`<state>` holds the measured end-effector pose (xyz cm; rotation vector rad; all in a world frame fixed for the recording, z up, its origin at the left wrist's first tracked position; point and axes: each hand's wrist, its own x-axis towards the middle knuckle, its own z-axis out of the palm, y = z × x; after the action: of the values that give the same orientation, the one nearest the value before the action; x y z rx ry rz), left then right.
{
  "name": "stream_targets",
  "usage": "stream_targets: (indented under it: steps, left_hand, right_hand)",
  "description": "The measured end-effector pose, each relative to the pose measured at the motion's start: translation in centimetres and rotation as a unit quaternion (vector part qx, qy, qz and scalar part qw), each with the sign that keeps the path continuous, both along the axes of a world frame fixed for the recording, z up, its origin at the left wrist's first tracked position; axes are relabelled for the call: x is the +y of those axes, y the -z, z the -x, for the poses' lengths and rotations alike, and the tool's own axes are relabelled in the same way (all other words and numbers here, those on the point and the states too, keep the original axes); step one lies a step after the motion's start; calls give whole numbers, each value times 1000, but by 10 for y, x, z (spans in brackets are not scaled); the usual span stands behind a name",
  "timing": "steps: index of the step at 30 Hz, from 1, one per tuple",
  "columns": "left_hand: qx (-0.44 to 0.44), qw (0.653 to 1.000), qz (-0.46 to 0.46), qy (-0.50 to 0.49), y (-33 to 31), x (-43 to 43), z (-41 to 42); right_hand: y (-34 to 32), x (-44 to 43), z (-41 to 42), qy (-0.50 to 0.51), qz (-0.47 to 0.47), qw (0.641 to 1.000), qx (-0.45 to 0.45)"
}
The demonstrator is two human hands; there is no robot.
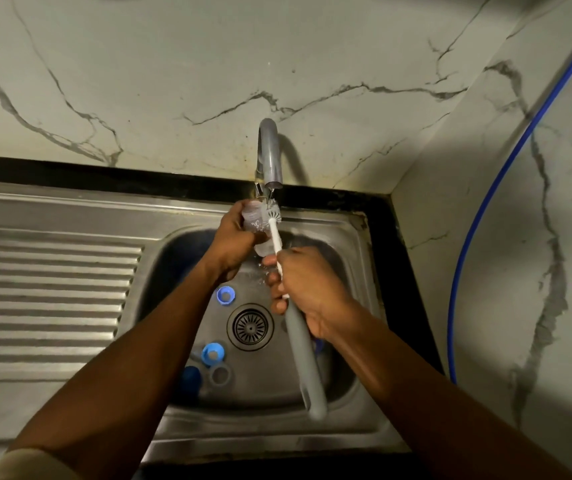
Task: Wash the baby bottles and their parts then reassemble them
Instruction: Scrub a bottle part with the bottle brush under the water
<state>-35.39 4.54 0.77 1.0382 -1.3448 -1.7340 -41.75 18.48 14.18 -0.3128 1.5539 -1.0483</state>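
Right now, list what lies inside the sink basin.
The sink basin holds a drain strainer, a blue ring, a light blue cap, a dark blue cap and a grey ring. The right hand and brush handle cover its right side; only a blue sliver shows there.

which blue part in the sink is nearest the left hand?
The open blue ring up-left of the drain, by the left hand. The light blue cap and dark blue cap lie nearer the camera.
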Motion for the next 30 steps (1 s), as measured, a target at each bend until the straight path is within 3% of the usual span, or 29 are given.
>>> stream_targets:
  steps: [5, 8, 11, 13, 16, 23, 27, 30]
  left_hand:
    - [44, 995, -33, 80, -12, 5, -1]
    - [123, 981, -144, 31, -7, -1, -8]
    - [230, 936, -265, -23, -6, -3, -8]
    - [226, 929, -290, -43, -10, 3, 3]
    - [180, 938, -292, -45, -20, 22, 27]
    - [262, 909, -316, -78, -31, 5, 22]
    - [248, 904, -343, -55, -35, 10, 26]
    - [233, 898, -366, -68, -39, 2, 20]
  right_hand:
    - [6, -26, 28, 48, 18, 997, -53]
    - [13, -14, 29, -16, 6, 999, 43]
    - [23, 12, 17, -90, 9, 982, 164]
    - [34, 18, 10, -117, 28, 964, 238]
    - [40, 0, 20, -80, 27, 947, 311]
    - [40, 19, 7, -153, 39, 931, 329]
    - [31, -11, 21, -40, 11, 966, 255]
    - [29, -2, 10, -110, 14, 957, 267]
